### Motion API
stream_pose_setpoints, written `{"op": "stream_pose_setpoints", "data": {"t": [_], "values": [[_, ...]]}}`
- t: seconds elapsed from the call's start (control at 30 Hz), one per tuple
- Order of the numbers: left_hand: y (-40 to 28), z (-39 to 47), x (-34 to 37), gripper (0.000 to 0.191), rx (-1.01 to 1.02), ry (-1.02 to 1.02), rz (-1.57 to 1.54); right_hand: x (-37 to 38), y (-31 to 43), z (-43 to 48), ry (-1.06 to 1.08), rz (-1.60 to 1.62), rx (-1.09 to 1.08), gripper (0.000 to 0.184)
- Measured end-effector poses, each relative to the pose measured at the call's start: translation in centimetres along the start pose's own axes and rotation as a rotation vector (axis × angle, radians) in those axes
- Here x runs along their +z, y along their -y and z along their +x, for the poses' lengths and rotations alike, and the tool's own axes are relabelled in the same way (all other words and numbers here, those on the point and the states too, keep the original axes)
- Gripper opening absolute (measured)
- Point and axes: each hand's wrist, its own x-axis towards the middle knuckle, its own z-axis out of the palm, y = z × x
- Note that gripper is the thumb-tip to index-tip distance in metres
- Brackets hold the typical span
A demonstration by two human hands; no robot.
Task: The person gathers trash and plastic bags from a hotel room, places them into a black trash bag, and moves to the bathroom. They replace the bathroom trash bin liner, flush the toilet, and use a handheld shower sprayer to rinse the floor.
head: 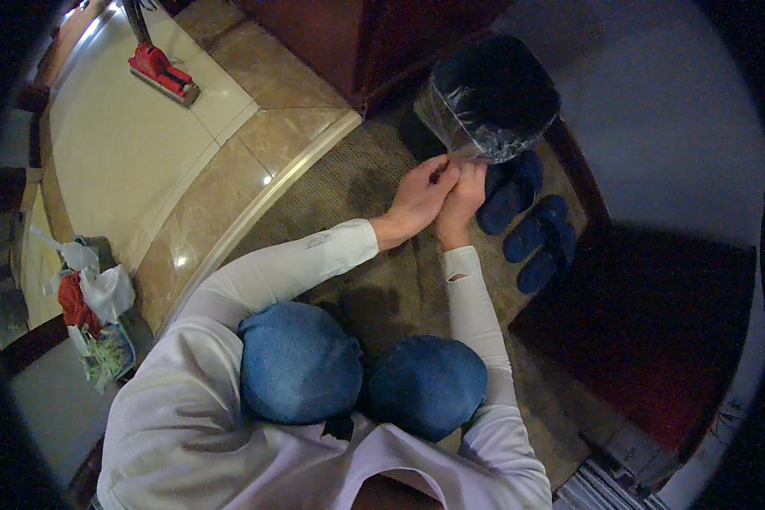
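Observation:
A dark waste bin [494,80] stands against the wall, with a clear plastic liner [456,124] drawn over its side and bunched at the near end. My left hand [414,199] pinches the gathered edge of that liner. Right beside it, my right hand [464,203] grips the same bunch of film, and the fingers of both hands meet there. The exact hold of each fingertip is partly hidden.
Dark slippers [539,245] lie on the brown mat [331,204] right of my hands. A metal-edged step [293,162] rises on the left to a tiled floor, where a red vacuum or mop head [162,73] rests. A caddy [124,347] holds cloths and bags. A dark red cabinet [637,338] stands right.

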Motion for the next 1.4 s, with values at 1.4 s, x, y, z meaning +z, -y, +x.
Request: {"op": "stream_pose_setpoints", "data": {"t": [1.4], "values": [[1.2, 4.3, -3.0, 0.014, -0.167, 0.311, -0.075, -2.5, 0.0, 1.3, 0.247, 1.047, 1.072, 0.011]]}}
